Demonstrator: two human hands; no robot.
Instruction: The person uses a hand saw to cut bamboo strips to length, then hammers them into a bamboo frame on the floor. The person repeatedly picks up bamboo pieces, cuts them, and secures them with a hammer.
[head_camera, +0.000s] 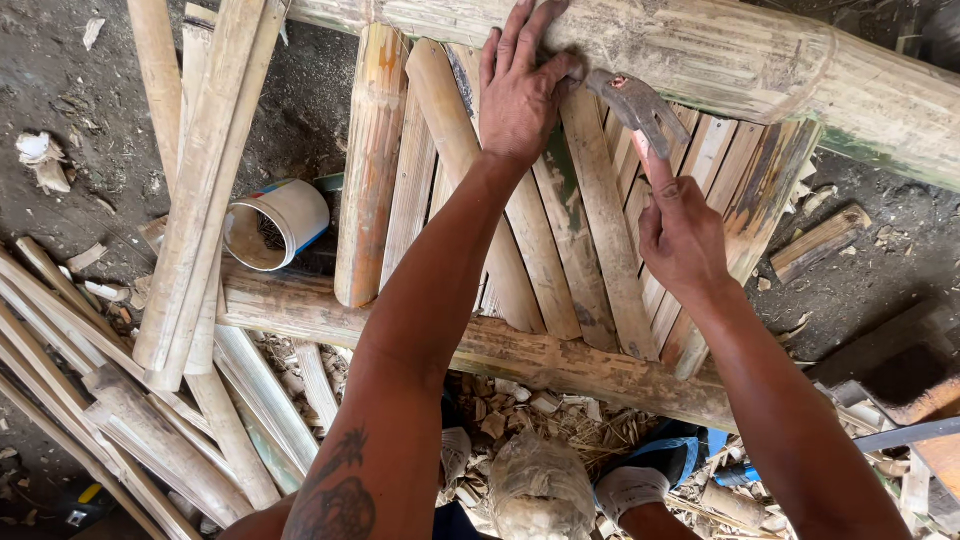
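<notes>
While the left hand (520, 90) lies flat and spread, palm down, pressing on the far ends of the split bamboo slats (560, 230), the right hand (680, 235) is clenched around the handle of a claw hammer (635, 105), whose metal head sits just right of the left thumb. The slats span a thick bamboo pole (760, 60) on the far side and a near crossbar (540, 355). To the left lie loose bamboo strips (190, 200) and a white plastic cup (275, 225) tipped on the dirt.
</notes>
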